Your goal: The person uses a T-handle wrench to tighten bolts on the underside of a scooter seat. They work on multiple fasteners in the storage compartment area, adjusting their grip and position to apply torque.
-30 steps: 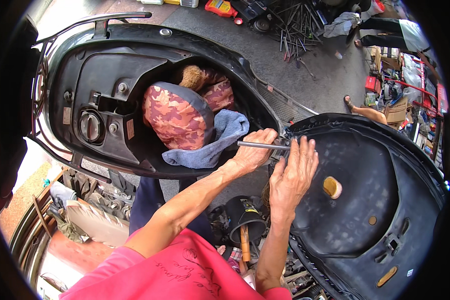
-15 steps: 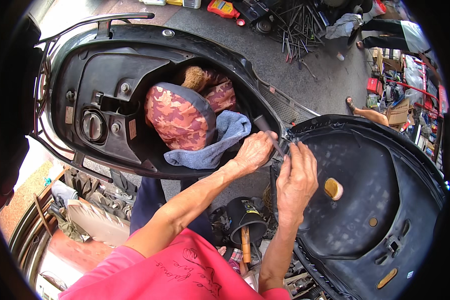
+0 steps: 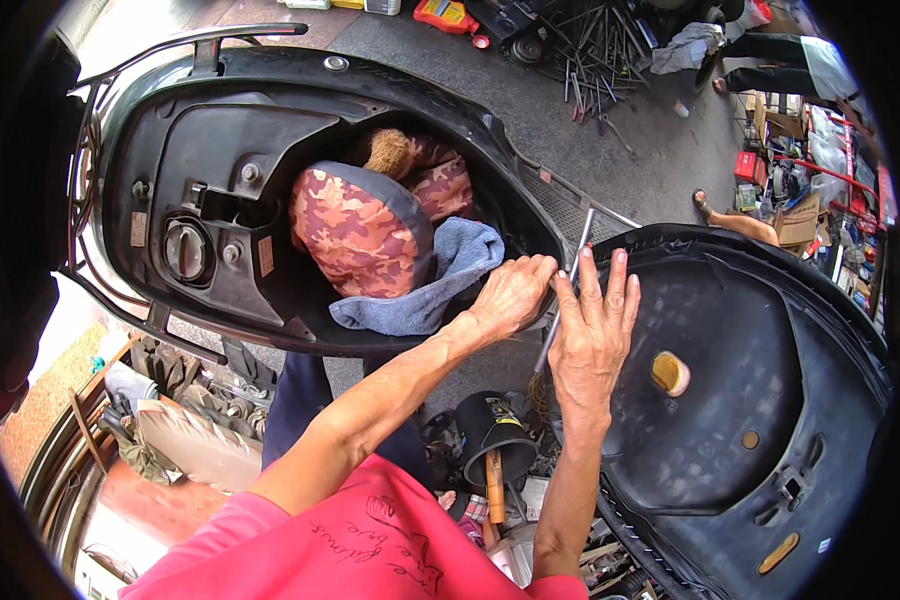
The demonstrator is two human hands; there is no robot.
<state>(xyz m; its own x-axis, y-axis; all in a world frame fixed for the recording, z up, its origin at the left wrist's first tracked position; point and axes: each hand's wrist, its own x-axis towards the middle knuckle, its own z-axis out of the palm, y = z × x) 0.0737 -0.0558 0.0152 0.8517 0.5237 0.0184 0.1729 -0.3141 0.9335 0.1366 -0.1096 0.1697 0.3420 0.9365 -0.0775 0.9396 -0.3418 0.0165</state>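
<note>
Beside the seat point(image 3: 710, 400), the rod point(image 3: 549, 342) could slip because your right hand point(image 3: 590, 345) has its grip spread wide; what your left hand point(image 3: 515, 296) curls its grip around, I cannot tell.

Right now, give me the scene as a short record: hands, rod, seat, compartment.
Left hand: where compartment and seat meet, fingers curled; grip unclear
Right hand: fingers extended beside the rod; contact unclear
Metal rod: slanting between the hands
Seat: swung open, underside showing
Compartment: holds camouflage-patterned bundle, blue-gray towel
</note>
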